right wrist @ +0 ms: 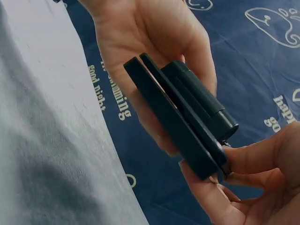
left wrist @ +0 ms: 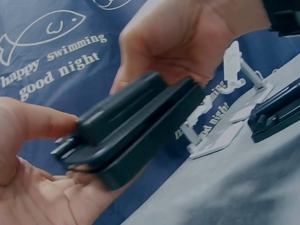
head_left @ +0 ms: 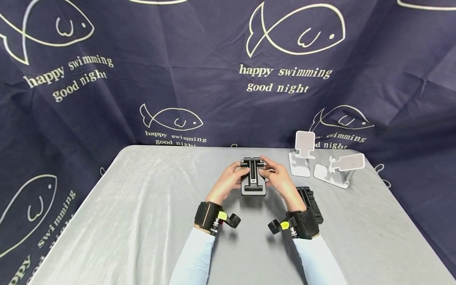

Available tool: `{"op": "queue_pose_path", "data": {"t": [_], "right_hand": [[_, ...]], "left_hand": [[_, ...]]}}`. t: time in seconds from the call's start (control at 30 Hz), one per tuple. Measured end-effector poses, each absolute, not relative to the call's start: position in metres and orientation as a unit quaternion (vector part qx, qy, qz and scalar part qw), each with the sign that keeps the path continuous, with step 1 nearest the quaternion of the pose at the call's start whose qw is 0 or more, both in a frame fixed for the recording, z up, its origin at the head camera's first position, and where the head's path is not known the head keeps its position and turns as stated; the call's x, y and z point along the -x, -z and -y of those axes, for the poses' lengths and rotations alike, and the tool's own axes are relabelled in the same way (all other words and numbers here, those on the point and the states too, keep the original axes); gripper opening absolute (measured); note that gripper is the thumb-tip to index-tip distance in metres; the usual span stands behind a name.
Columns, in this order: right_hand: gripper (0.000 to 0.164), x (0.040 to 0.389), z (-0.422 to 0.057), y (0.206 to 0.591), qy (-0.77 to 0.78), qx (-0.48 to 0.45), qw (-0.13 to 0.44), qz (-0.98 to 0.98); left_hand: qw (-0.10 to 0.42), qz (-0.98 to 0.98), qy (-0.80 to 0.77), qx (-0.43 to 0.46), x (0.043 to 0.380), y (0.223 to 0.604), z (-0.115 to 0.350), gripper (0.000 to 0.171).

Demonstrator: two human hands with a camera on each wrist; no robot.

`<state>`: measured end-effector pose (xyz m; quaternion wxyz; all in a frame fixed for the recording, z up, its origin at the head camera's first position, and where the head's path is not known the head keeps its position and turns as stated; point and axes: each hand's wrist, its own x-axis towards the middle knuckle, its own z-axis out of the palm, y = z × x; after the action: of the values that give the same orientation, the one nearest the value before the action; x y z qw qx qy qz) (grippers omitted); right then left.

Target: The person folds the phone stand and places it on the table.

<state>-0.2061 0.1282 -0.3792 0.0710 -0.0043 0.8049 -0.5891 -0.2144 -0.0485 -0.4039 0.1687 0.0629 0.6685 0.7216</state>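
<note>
A black folded phone stand (head_left: 253, 189) is held up above the table between both hands. My left hand (head_left: 225, 183) grips its left edge, thumb on the near face and fingers behind. On the other edge my right hand (head_left: 283, 183) pinches it, with a finger up at the hinge end. In the left wrist view the folded stand (left wrist: 136, 122) shows edge-on, its plates lying close together. The right wrist view shows the same stand (right wrist: 173, 112) tilted, with fingertips at its lower end.
Two white phone stands, one upright (head_left: 304, 144) and one angled (head_left: 347, 162), stand unfolded at the table's back right. Another black folded stand (head_left: 310, 202) lies beside the right wrist. A grey cloth covers the table (head_left: 160, 221); a dark blue printed curtain (head_left: 213, 71) hangs behind.
</note>
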Motion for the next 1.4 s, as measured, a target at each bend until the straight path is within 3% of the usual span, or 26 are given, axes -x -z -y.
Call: {"op": "queue_pose_path", "data": {"t": [0.2, 0.43, 0.77, 1.17, 1.4], "right_hand": [[0.055, 0.209, -0.132, 0.381, 0.584, 0.002, 0.063, -0.81], [0.055, 0.211, -0.137, 0.385, 0.57, 0.011, 0.068, -0.819], [0.058, 0.212, -0.171, 0.386, 0.53, 0.047, 0.137, -0.836], [0.05, 0.209, -0.187, 0.392, 0.416, 0.031, 0.237, -0.877], [0.046, 0.207, -0.186, 0.394, 0.361, 0.014, 0.276, -0.891]], "left_hand": [[0.169, -0.697, -0.691, -0.089, 0.214, 0.406, 0.056, 0.057], [0.168, -0.702, -0.686, -0.091, 0.213, 0.41, 0.051, 0.059], [0.175, -0.699, -0.689, -0.072, 0.207, 0.42, 0.021, 0.05], [0.225, -0.735, -0.638, -0.048, 0.191, 0.435, -0.009, 0.063], [0.233, -0.76, -0.603, -0.066, 0.186, 0.437, -0.014, 0.058]]}}
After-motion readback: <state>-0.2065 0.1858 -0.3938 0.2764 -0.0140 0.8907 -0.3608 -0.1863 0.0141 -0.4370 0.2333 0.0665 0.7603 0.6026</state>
